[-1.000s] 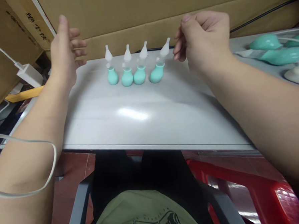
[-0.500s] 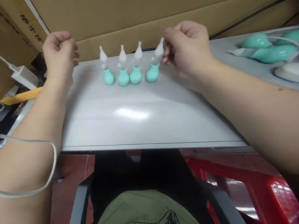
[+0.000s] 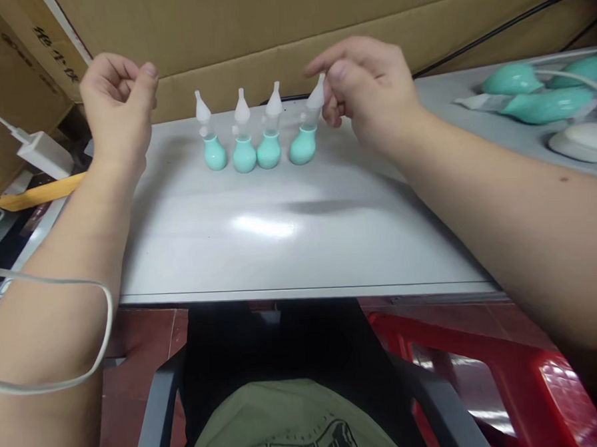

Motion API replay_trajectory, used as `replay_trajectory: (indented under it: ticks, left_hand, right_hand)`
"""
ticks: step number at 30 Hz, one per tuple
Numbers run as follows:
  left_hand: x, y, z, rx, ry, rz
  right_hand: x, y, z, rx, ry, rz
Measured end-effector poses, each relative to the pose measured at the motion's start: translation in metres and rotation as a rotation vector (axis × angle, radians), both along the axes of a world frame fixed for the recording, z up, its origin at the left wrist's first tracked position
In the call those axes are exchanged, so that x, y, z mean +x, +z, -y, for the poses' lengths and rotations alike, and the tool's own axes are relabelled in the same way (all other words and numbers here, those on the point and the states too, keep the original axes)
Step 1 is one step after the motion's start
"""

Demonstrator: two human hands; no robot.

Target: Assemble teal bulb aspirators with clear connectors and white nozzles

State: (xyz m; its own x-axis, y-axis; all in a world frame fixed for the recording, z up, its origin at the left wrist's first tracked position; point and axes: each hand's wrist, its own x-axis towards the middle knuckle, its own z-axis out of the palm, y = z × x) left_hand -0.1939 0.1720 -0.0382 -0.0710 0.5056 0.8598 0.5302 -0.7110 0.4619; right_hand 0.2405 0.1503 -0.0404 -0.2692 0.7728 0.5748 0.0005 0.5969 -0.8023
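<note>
Several nasal aspirators stand in a row on the grey table, each a mint-green bulb under a clear neck and a pointed white tip. From the left come the first aspirator, the second aspirator, the third aspirator and the rightmost aspirator, which leans right. My right hand is raised beside that last tip, index finger stretched out, the other fingers curled, nothing held; whether it touches the tip I cannot tell. To the left of the row, my left hand hovers with curled fingers and holds nothing.
Bagged mint-green bulbs and a white mouse lie at the right. Cardboard walls the back. A white charger stands at the left, and a white cable crosses my left forearm. A red stool is below right.
My right index finger has stretched out to the left above the rightmost tip. The left thumb has lifted. The aspirators stay in place on the table.
</note>
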Motion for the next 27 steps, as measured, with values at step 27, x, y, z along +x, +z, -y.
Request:
replay_trajectory:
  ticks: [27]
  left_hand:
    - [0.165, 0.035, 0.17, -0.195, -0.105, -0.54]
  right_hand:
    - [-0.046, 0.03, 0.102, 0.151, 0.298, -0.118]
